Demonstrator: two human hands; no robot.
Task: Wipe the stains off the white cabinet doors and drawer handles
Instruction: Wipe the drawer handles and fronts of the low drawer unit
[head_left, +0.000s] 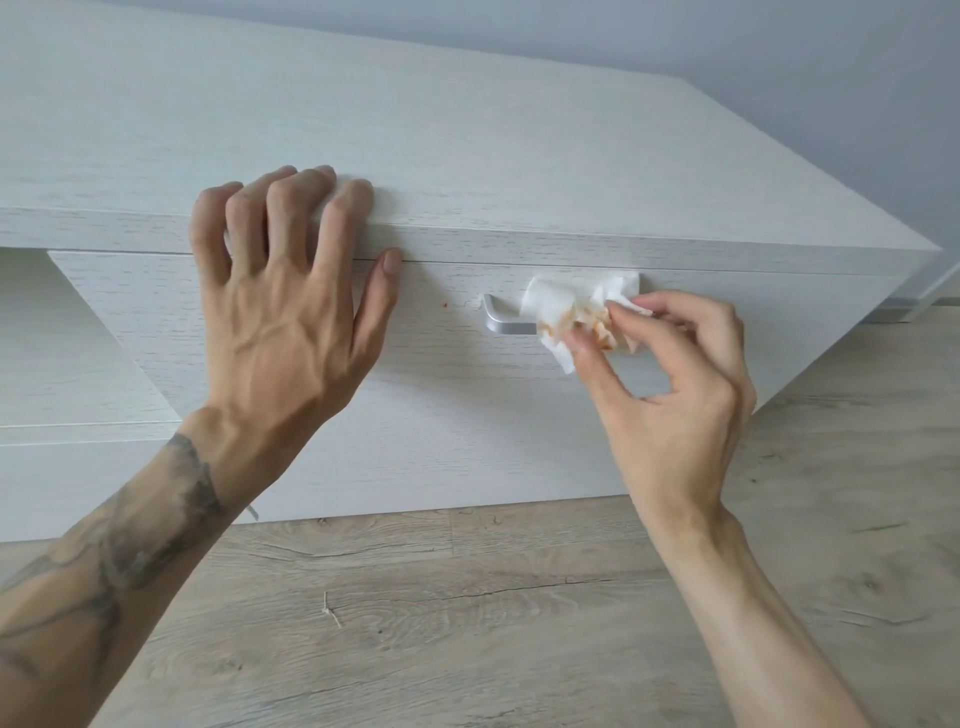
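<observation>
My left forearm (104, 571) lay nearest the lens, low at the left, reaching over the floor (467, 623) to the cabinet (415, 156). The left hand (280, 312) braced there: its fingers were spread and arched with the tips on the top edge, and the thumb tip rested at the seam above the drawer (311, 441). It clasped nothing and served only as a steadying support. The right hand (670, 384) pinched a crumpled tissue (550, 306) between the thumb and the first fingertips, with the other fingers loosely bent behind. The tissue was draped over the middle and right part of the handle (504, 322) and touched it. The left end of the handle was bare and looked clean. Orange-brown smears showed on the tissue near the fingertips. I judged the step in hand to be the wiping of the drawer handle, and the soiled paper suggested that stain had come off. The covered part of the handle was hidden, so I could not tell whether it was clean. A small brownish speck (445, 305) sat on the drawer, between the left thumb and the handle. As I judged it, the next move called for turning a clean fold of tissue outward, finishing the handle, then carrying the pinch left to that speck under light pressure.
</observation>
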